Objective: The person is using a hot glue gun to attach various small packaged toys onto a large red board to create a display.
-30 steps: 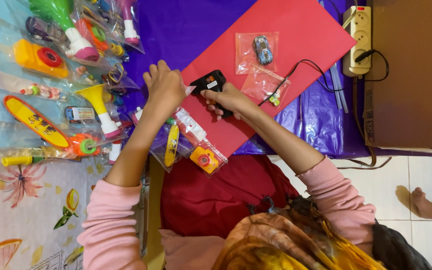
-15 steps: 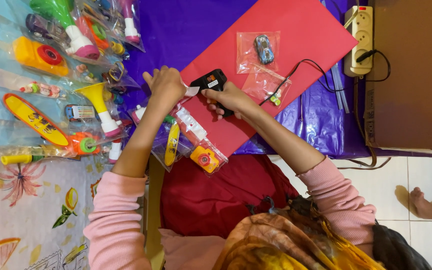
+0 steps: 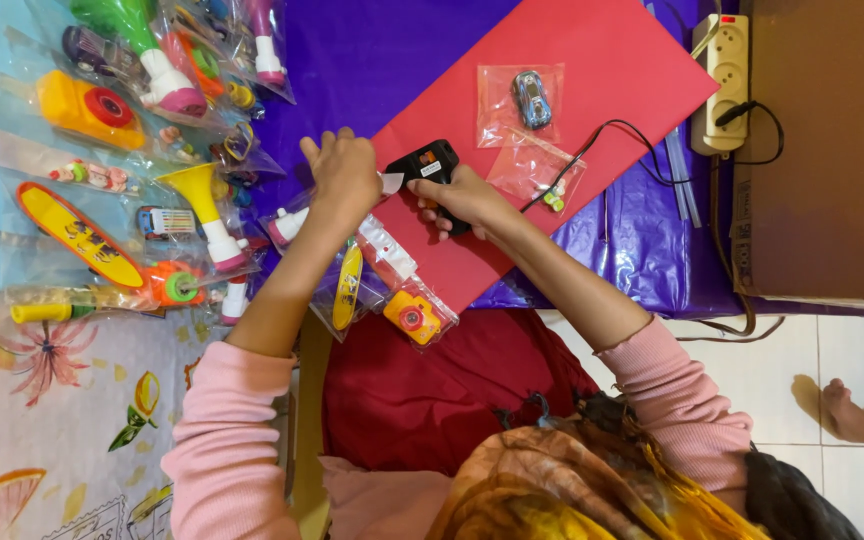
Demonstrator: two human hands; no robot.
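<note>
My right hand (image 3: 464, 198) grips a black glue gun (image 3: 429, 165) over the lower left edge of a red sheet (image 3: 592, 80). Its nozzle points left at a small clear plastic bag (image 3: 390, 183) that my left hand (image 3: 345, 172) pinches closed, right beside the gun tip. Under my left forearm lie more clear bags, one with a yellow toy camera (image 3: 412, 316) and one with a small yellow skateboard (image 3: 348, 287). The gun's black cord (image 3: 632, 140) runs right across the sheet.
On the red sheet lie a bagged blue toy car (image 3: 531, 98) and a bag of small pieces (image 3: 550, 195). A pile of bagged toys (image 3: 142, 120) fills the left. A white power strip (image 3: 727, 70) and a brown cardboard box (image 3: 832, 150) sit at the right. Someone's bare foot (image 3: 857, 415) rests on the tiled floor.
Both hands have stayed together at the bag; the glue gun and my left hand shifted only slightly.
</note>
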